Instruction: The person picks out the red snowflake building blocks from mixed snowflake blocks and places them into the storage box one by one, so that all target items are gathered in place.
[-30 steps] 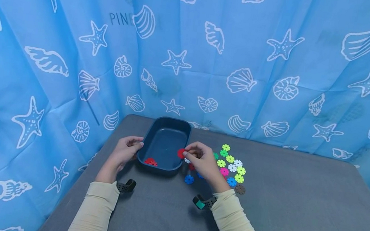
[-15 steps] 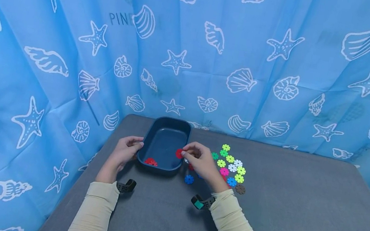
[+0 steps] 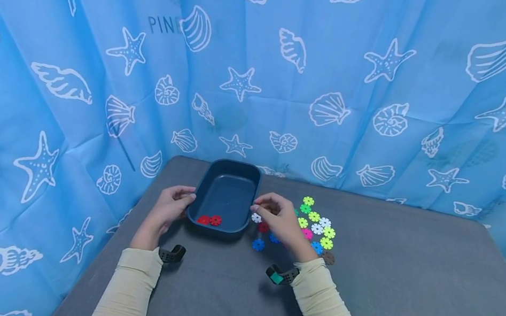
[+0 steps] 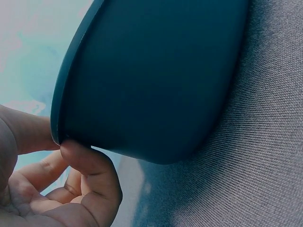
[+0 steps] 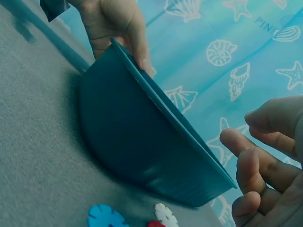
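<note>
Behind everything hangs a blue curtain (image 3: 270,36) printed with white shells and starfish; below it spreads the grey counter (image 3: 411,277). Toward the counter's left end sits the dark tub (image 3: 229,190), mouth up. The step in hand looks to be collecting red discs in this tub, seemingly at the pause between one drop and the next pick-up. The next move would then call for the right hand (image 3: 281,224) to swing outward from the tub's right rim, come down to the counter and pinch one flat disc without dragging its neighbours along.

The left hand (image 3: 170,207) grips the tub's left rim, thumb over the lip and forefinger curled against the outside. The right hand hovers just beside the right rim; its fingers (image 5: 248,150) are loosely bent, a narrow gap shows between thumb and forefinger, and they hold nothing.

Smallest are the notched discs. Two red discs (image 3: 215,220) show in the tub's near left corner; whether others lie under them I cannot tell. Just right of the tub, a loose red disc (image 3: 264,227) lies beside a white disc (image 3: 256,218), with a blue disc (image 3: 258,244) nearer the person. Farther right, the mixed discs (image 3: 328,232) are partly hidden by the right hand.
</note>
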Demonstrator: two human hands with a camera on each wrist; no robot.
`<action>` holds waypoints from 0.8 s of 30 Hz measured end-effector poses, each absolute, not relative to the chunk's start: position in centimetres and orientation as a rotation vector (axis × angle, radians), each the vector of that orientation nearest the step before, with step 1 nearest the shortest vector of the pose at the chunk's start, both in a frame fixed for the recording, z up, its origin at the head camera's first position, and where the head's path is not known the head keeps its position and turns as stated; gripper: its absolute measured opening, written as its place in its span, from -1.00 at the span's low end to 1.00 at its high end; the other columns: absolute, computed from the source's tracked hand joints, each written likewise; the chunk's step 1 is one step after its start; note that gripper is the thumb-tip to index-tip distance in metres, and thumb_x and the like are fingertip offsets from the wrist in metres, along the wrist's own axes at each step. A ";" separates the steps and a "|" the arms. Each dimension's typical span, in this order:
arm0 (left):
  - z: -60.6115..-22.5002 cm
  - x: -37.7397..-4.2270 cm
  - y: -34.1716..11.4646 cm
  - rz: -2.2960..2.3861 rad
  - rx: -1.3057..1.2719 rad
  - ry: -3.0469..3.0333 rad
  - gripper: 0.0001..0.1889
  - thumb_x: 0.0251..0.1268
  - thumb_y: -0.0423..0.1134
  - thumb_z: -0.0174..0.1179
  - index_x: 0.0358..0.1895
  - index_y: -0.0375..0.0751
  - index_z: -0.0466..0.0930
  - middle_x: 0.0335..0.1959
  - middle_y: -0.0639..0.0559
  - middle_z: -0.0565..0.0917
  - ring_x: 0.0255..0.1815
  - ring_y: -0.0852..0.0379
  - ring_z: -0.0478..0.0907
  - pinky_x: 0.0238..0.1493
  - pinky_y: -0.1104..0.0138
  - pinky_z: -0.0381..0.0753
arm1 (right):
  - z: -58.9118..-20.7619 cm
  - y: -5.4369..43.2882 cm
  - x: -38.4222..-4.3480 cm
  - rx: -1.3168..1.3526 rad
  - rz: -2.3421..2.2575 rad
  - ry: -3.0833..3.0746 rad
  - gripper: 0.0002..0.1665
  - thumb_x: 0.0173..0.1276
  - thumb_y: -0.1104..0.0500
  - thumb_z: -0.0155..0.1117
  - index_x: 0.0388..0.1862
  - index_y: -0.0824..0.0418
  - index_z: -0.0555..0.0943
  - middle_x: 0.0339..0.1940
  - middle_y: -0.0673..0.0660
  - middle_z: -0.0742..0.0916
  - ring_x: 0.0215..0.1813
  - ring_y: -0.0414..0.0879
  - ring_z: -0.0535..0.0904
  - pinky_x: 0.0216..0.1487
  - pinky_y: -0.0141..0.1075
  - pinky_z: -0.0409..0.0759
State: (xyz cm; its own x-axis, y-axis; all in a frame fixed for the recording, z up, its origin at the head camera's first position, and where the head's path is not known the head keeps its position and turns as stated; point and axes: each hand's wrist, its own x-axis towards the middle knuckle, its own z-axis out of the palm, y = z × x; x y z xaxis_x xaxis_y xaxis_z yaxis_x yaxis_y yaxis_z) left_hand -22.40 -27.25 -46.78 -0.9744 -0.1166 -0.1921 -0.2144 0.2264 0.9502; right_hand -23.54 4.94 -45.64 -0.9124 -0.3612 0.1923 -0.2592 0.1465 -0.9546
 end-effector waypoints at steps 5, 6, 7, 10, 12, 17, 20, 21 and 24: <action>-46.7 -22.4 -27.3 1.865 -0.321 2.408 -0.58 0.67 -0.12 0.14 0.43 -0.16 0.54 0.25 -0.22 0.61 0.09 -0.03 0.59 -0.02 0.27 0.66 | -45.1 5.6 -23.4 -0.610 -1.876 2.362 -0.76 0.58 0.12 0.34 0.06 0.26 0.71 -0.03 0.31 0.81 -0.12 0.26 0.66 -0.13 -0.09 0.66; -46.7 -22.4 -27.3 1.864 -0.320 2.409 -0.58 0.67 -0.12 0.14 0.43 -0.16 0.54 0.25 -0.23 0.61 0.10 -0.04 0.60 -0.01 0.27 0.66 | -45.1 5.8 -23.4 -0.601 -1.869 2.371 -0.76 0.58 0.12 0.34 0.06 0.25 0.71 -0.02 0.32 0.80 -0.10 0.27 0.66 -0.12 -0.06 0.67; -46.7 -22.4 -27.3 1.863 -0.319 2.410 -0.58 0.67 -0.12 0.14 0.44 -0.17 0.54 0.25 -0.23 0.61 0.10 -0.04 0.60 -0.01 0.27 0.67 | -45.0 5.9 -23.4 -0.593 -1.867 2.376 -0.76 0.58 0.13 0.33 0.06 0.25 0.71 0.00 0.32 0.79 -0.09 0.28 0.67 -0.09 -0.03 0.68; -46.7 -22.4 -27.2 1.869 -0.326 2.409 -0.58 0.67 -0.13 0.14 0.43 -0.17 0.54 0.24 -0.24 0.61 0.08 -0.05 0.60 -0.03 0.27 0.66 | -44.9 6.2 -23.5 -0.559 -1.853 2.393 -0.78 0.59 0.12 0.32 0.07 0.19 0.71 0.03 0.29 0.77 -0.02 0.32 0.67 0.00 0.08 0.69; -46.7 -22.4 -27.3 1.873 -0.329 2.411 -0.59 0.67 -0.13 0.15 0.43 -0.17 0.55 0.22 -0.23 0.61 0.06 -0.03 0.60 -0.04 0.27 0.66 | -45.0 6.4 -23.6 -0.538 -1.854 2.399 -0.79 0.58 0.10 0.32 0.08 0.14 0.71 0.04 0.24 0.77 0.01 0.34 0.67 0.05 0.13 0.68; -46.7 -22.4 -27.2 1.879 -0.323 2.413 -0.59 0.67 -0.14 0.15 0.42 -0.17 0.55 0.19 -0.22 0.62 0.01 0.00 0.59 -0.06 0.28 0.65 | -45.6 6.9 -23.9 -0.515 -1.846 2.432 -0.77 0.57 0.08 0.35 0.08 0.13 0.71 0.03 0.19 0.77 0.02 0.39 0.66 0.01 0.02 0.67; -46.8 -22.4 -27.2 1.884 -0.331 2.406 -0.60 0.66 -0.15 0.15 0.41 -0.18 0.56 0.17 -0.21 0.62 0.01 0.00 0.59 -0.07 0.27 0.65 | -46.0 7.2 -24.1 -0.506 -1.832 2.453 -0.77 0.56 0.10 0.35 0.09 0.15 0.72 0.04 0.19 0.77 -0.02 0.39 0.66 -0.07 -0.14 0.65; -46.8 -22.4 -27.1 1.887 -0.337 2.403 -0.60 0.66 -0.15 0.15 0.41 -0.18 0.56 0.16 -0.20 0.62 0.01 0.00 0.59 -0.07 0.27 0.66 | -46.1 7.3 -24.1 -0.505 -1.832 2.454 -0.77 0.56 0.11 0.35 0.09 0.16 0.71 0.04 0.20 0.77 -0.04 0.39 0.66 -0.10 -0.18 0.64; -46.7 -22.4 -27.1 1.890 -0.337 2.402 -0.60 0.66 -0.15 0.15 0.41 -0.18 0.56 0.17 -0.21 0.62 0.02 -0.02 0.60 -0.07 0.26 0.66 | -46.4 7.5 -24.3 -0.503 -1.829 2.460 -0.78 0.56 0.13 0.35 0.09 0.17 0.72 0.04 0.20 0.76 -0.09 0.38 0.65 -0.17 -0.27 0.61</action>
